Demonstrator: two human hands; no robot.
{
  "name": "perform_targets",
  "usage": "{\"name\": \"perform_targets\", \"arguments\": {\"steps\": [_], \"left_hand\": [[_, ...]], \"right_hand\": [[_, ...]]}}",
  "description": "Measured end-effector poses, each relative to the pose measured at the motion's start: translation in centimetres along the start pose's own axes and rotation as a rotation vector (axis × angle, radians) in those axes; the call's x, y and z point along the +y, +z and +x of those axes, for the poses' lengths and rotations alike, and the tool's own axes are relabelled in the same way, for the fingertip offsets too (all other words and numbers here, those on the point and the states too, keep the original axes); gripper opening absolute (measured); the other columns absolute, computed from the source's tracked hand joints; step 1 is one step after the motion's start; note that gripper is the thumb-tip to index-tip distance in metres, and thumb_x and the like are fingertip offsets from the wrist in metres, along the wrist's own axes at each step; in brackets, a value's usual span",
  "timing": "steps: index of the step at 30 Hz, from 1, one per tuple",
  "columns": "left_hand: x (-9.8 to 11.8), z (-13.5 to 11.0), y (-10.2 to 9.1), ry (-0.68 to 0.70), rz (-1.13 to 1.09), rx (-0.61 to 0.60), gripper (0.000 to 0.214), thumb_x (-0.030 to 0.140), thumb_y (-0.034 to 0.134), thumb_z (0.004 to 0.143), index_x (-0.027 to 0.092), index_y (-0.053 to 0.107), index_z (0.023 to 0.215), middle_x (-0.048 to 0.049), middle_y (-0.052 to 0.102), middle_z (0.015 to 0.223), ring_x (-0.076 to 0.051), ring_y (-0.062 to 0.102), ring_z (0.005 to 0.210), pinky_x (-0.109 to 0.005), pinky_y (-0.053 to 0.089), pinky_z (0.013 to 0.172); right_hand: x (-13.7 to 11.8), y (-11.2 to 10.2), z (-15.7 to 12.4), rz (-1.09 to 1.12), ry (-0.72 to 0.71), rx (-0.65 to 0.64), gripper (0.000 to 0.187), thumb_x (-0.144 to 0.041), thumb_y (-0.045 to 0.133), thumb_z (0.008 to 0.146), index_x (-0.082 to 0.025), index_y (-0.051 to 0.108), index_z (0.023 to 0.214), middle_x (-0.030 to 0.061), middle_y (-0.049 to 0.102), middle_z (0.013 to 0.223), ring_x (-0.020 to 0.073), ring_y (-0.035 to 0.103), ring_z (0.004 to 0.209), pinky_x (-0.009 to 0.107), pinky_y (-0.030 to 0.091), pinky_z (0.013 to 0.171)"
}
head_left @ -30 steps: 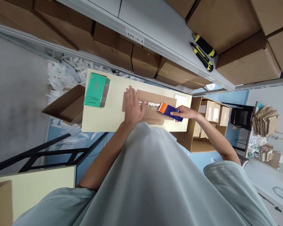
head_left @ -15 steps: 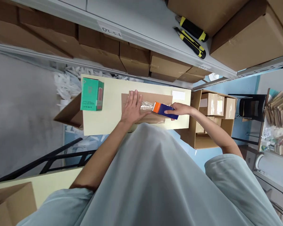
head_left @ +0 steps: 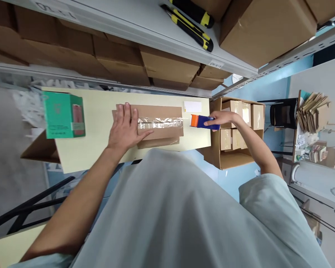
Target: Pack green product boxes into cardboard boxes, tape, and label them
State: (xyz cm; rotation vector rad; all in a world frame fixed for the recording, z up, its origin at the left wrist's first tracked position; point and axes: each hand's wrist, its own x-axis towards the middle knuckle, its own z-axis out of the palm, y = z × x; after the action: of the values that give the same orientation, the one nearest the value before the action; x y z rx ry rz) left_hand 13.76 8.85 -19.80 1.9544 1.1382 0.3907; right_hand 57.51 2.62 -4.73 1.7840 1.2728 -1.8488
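A flat brown cardboard box (head_left: pixel 162 132) lies on the pale table (head_left: pixel 97 126), with a strip of clear tape (head_left: pixel 160 123) along its middle. My left hand (head_left: pixel 124 128) rests flat on the box's left end, fingers spread. Off the box's right end, my right hand (head_left: pixel 222 118) is wrapped round a tape dispenser (head_left: pixel 202 121), dark blue with an orange front that points left. A gap separates the dispenser from the box. Part of the tape is hidden under my left hand.
A green box (head_left: pixel 58 115) stands at the table's left end. A white label (head_left: pixel 192 107) lies behind the dispenser. An open carton (head_left: pixel 236 160) of small boxes adjoins the table's right end. Two utility knives (head_left: pixel 188 28) lie on the shelf (head_left: pixel 123 35) above.
My right hand has drawn the tape dispenser rightward off the box, and tape now reaches the box's right end. My left hand stays on the box. The whole view has shifted.
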Motion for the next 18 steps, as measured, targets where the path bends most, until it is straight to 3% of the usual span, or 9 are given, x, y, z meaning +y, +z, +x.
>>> {"name": "perform_targets", "arguments": {"steps": [4,9,13,16,18], "left_hand": [[-0.2,-0.1,0.2,0.026,0.090,-0.014,0.144,0.117,0.040,0.080,0.012,0.040,0.178,-0.0194,0.009,0.196,-0.048,-0.002,0.182,-0.070,0.001,0.147],[-0.3,-0.2,0.4,0.045,0.130,-0.018,0.141,0.115,0.034,0.084,0.014,0.034,0.182,-0.0171,0.004,0.197,-0.046,-0.005,0.182,-0.069,0.001,0.148],[0.0,-0.1,0.5,0.044,0.088,0.013,0.134,0.113,0.046,0.082,0.020,0.044,0.178,-0.0129,0.021,0.196,-0.052,0.002,0.181,-0.076,0.005,0.146],[-0.4,0.1,0.6,0.017,0.042,0.005,0.132,0.111,0.057,0.078,0.020,0.051,0.174,-0.0135,0.032,0.192,-0.052,0.004,0.181,-0.072,0.004,0.148],[-0.8,0.0,0.8,0.008,0.050,-0.007,0.130,0.106,0.064,0.079,0.017,0.052,0.173,-0.0188,0.031,0.192,-0.050,0.005,0.182,-0.066,0.002,0.149]], "right_hand": [[-0.4,0.0,3.0,-0.168,0.094,0.055,0.062,-0.077,0.094,0.085,-0.016,0.082,0.085,0.0112,0.086,0.081,0.0249,0.082,0.077,0.032,0.061,0.077],[-2.5,2.1,4.7,-0.397,0.139,0.152,0.056,-0.069,0.084,0.101,-0.013,0.084,0.097,0.0144,0.086,0.083,0.0302,0.084,0.089,0.034,0.061,0.085],[-4.9,4.8,6.3,-0.564,0.199,0.273,0.044,-0.051,0.075,0.111,-0.008,0.082,0.114,0.0209,0.088,0.098,0.0355,0.084,0.110,0.039,0.062,0.096],[-5.7,6.6,7.3,-0.615,0.305,0.341,0.029,-0.028,0.081,0.103,-0.005,0.080,0.121,0.0300,0.085,0.121,0.0440,0.080,0.125,0.051,0.061,0.104],[-5.8,7.3,7.0,-0.598,0.252,0.335,0.030,-0.022,0.082,0.099,-0.004,0.080,0.123,0.0356,0.082,0.126,0.0495,0.078,0.129,0.056,0.060,0.103]]}}
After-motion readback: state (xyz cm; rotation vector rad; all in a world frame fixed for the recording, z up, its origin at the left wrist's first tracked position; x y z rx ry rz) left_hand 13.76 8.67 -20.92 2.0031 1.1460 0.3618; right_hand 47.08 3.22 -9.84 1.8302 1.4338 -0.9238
